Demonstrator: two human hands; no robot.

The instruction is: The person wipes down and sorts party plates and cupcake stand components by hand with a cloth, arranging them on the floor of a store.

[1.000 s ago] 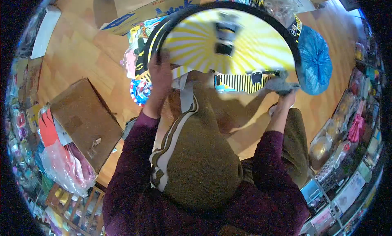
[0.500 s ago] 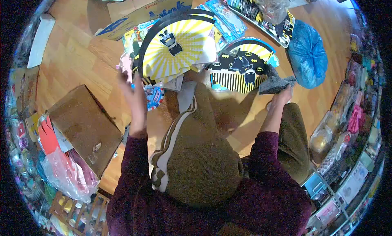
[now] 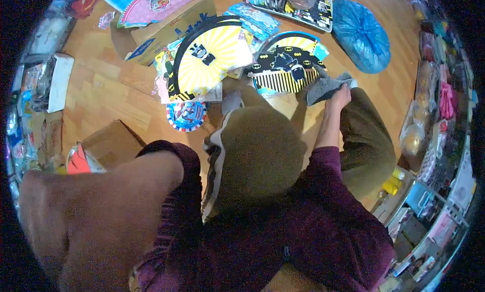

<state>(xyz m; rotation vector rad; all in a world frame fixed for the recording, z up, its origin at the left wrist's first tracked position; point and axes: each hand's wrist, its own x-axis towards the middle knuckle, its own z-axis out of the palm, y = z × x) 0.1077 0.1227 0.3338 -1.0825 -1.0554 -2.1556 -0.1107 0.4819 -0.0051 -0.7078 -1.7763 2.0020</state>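
Note:
My right hand (image 3: 342, 97) is closed on a grey cloth (image 3: 323, 88), held just over my raised knee. Close beyond the cloth lies a black fan-shaped card (image 3: 285, 69) with yellow bat emblems and a striped lower edge. My left hand (image 3: 101, 221) is lifted very near the camera at the lower left, large and blurred; its fingers cannot be made out. A stack of yellow-and-white fan-shaped cards (image 3: 212, 57) with a masked cartoon figure rests on the floor ahead. Nearer to me is a round blue card (image 3: 186, 115) with a red-and-white rim.
A cardboard box (image 3: 174, 32) stands behind the stack, with a pink fan-shaped card (image 3: 159, 4) behind it. A tray of packets (image 3: 323, 14) and a tied blue plastic bag (image 3: 361, 35) are at the back right. Packed shelves line both sides.
My left hand has left the side of the card stack and come up close to the camera. My right hand keeps hold of the grey cloth. The view has shifted slightly.

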